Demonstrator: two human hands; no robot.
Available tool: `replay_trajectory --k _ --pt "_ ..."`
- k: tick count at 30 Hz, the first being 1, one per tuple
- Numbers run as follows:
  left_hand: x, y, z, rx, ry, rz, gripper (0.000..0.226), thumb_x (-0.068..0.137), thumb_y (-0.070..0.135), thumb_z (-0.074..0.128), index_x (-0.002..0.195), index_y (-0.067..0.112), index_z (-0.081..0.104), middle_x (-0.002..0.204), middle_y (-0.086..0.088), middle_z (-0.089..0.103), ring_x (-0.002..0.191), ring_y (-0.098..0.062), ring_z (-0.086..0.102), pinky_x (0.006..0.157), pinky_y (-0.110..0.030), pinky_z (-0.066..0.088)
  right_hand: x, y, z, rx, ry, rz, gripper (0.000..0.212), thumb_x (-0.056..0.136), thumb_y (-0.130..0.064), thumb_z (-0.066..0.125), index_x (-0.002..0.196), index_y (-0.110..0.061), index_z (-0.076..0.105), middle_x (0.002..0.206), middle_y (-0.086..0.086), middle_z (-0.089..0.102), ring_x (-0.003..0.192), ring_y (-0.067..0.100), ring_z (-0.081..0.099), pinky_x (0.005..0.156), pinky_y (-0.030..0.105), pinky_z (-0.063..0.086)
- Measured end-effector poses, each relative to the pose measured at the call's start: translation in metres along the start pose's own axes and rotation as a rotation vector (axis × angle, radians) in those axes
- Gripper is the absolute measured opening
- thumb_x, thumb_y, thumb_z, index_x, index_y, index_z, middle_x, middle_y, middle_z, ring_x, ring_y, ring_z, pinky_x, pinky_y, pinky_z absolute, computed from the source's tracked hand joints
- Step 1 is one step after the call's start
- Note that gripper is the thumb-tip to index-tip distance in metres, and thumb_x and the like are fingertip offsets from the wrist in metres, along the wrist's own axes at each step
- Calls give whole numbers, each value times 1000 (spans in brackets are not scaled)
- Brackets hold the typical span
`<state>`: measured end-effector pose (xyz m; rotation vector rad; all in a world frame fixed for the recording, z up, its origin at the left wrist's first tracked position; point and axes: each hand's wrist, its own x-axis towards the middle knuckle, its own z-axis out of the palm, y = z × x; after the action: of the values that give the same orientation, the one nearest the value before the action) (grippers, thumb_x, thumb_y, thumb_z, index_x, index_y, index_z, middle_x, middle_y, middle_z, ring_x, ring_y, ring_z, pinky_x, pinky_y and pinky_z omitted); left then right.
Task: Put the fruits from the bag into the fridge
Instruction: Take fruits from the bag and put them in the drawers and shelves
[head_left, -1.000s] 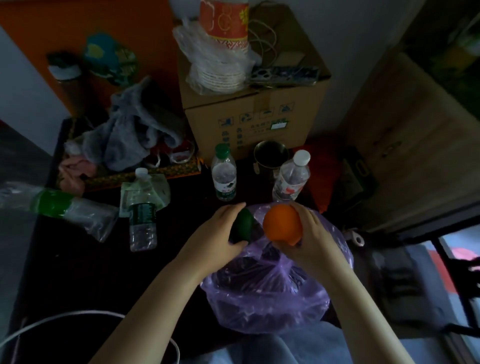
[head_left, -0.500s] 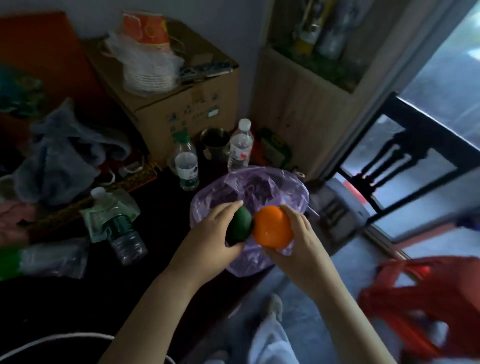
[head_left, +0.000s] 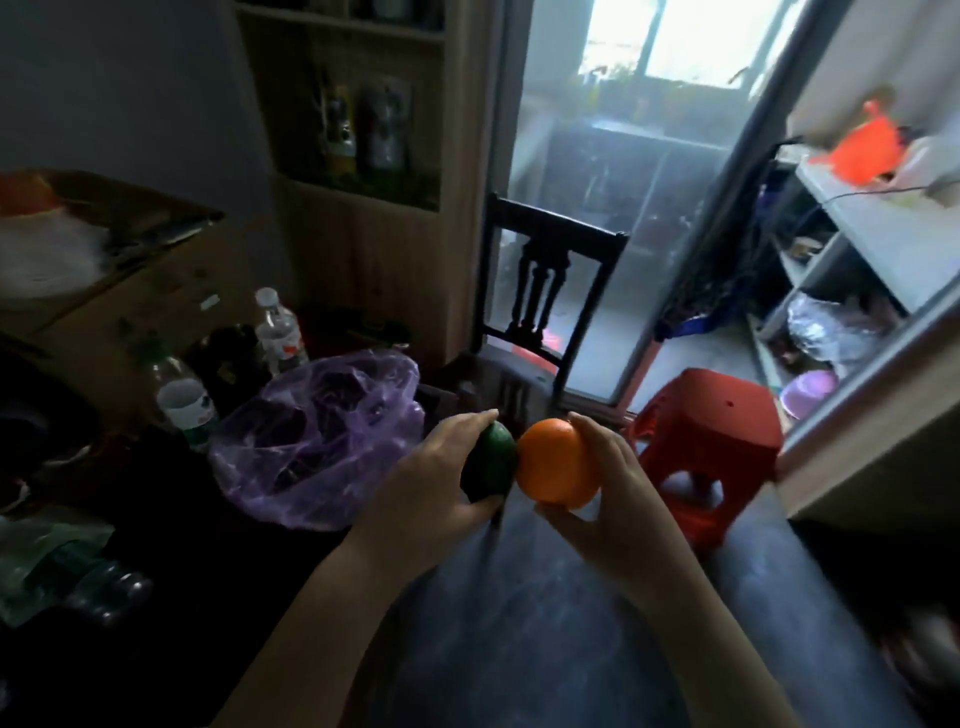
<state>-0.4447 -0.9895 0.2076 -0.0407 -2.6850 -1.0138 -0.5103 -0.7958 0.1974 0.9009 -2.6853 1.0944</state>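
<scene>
My left hand (head_left: 436, 483) grips a dark green fruit (head_left: 491, 460). My right hand (head_left: 605, 499) holds an orange (head_left: 556, 462), and the two fruits touch in mid-air over the floor. The purple plastic bag (head_left: 317, 441) lies open on the dark table to the left of my hands, its contents dim. An open white cabinet with shelves (head_left: 857, 244), which may be the fridge, stands at the right, holding bags and a purple bowl.
A red plastic stool (head_left: 711, 441) stands just right of my hands. A black chair (head_left: 545, 301) sits ahead by the glass door. Water bottles (head_left: 278, 332) and a cardboard box (head_left: 119, 291) crowd the table at the left.
The view has swung right, away from the table. Both hands have carried the green fruit and the orange off the bag and out over the floor.
</scene>
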Motion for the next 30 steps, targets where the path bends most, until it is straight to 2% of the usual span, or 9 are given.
replay_trajectory --k 2,5,9,11,13,17,20,26,30 --pt "-1 34 20 15 -34 63 72 74 24 73 139 22 42 139 8 47 123 -6 47 98 -11 35 -32 11 -31 -50 62 37 84 69 -31 81 139 -21 37 137 -2 45 121 10 44 96 14 30" --pt "-6 90 60 50 -39 167 75 69 25 76 137 21 44 136 6 49 117 -13 54 94 -31 49 -91 28 -81 -147 189 108 82 70 -31 80 140 -21 37 138 -4 43 121 4 38 94 3 24" --pt "-26 181 116 21 -92 288 79 69 23 79 139 23 42 138 6 46 116 -18 55 89 -35 51 -191 49 -160 -222 363 241 86 70 -47 76 140 -26 32 140 -3 41 124 13 43 98 34 40" --pt "-44 229 145 -33 -147 375 79 70 23 78 139 24 41 139 6 45 118 -18 53 92 -34 50 -251 54 -200 -266 428 331 89 67 -70 59 140 -31 27 142 -7 38 122 6 39 95 36 40" --pt "-66 280 176 -90 -198 460 78 70 25 78 139 27 41 139 8 45 118 -17 53 92 -32 49 -310 57 -236 -340 502 393 92 67 -75 54 142 -30 25 143 -6 36 120 4 36 92 32 39" --pt "-114 378 236 -154 -311 699 75 72 35 77 137 29 41 138 11 45 118 -11 50 87 -20 42 -426 60 -289 -471 642 565 88 73 -41 76 143 -23 26 141 1 37 124 20 44 94 32 40" --pt "-150 446 268 -174 -423 851 75 74 36 75 139 24 40 137 8 46 117 -11 51 88 -16 37 -502 51 -320 -537 756 739 86 72 -32 79 142 -21 30 140 4 40 124 26 46 96 30 38" --pt "-213 551 319 -302 -604 1081 72 77 39 70 140 28 37 137 11 43 114 -14 54 90 -30 47 -623 26 -355 -590 1024 969 87 68 -23 81 141 -22 34 139 -2 40 122 16 44 97 26 36" --pt "-249 599 356 -391 -733 1178 74 76 40 71 140 36 33 137 21 38 120 -2 45 92 -22 40 -684 14 -358 -605 1141 1108 90 66 -21 83 140 -27 34 135 -6 42 120 9 43 98 22 33"
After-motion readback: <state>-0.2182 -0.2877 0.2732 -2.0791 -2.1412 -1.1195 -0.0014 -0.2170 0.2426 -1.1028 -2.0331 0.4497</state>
